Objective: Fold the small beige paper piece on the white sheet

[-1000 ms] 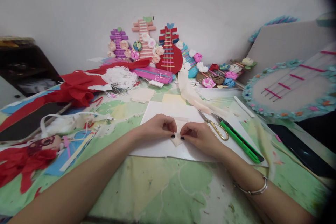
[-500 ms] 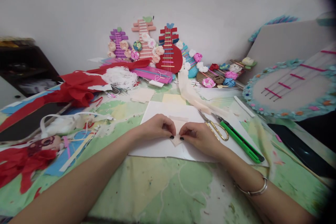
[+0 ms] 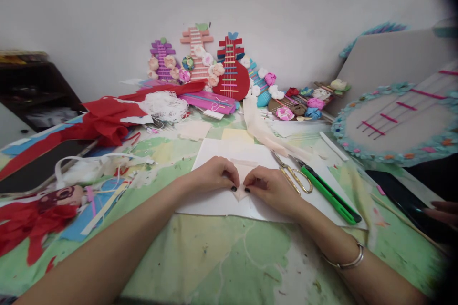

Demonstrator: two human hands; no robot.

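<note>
A small pale peach piece of crepe paper (image 3: 244, 167) lies over a white sheet (image 3: 211, 202), its near end coming to a point. My left hand (image 3: 219, 174) pinches its left edge between thumb and finger. On the opposite edge, my right hand (image 3: 266, 185) has a matching pinch, with the fingertips close together. Just right of that hand rest gold-handled scissors (image 3: 291, 171) and a green utility knife (image 3: 329, 193), both on the sheet.
Small decorated lute models, such as a red one (image 3: 232, 76), lean against the wall. Red crepe paper (image 3: 103, 116) and a doll (image 3: 60, 198) lie at left. A dark phone (image 3: 400, 195) is at right, with another person's hand (image 3: 443, 212) beside it.
Another person's hand has come in at the right edge by the phone. My hands stay almost in place, pinching the crepe paper.
</note>
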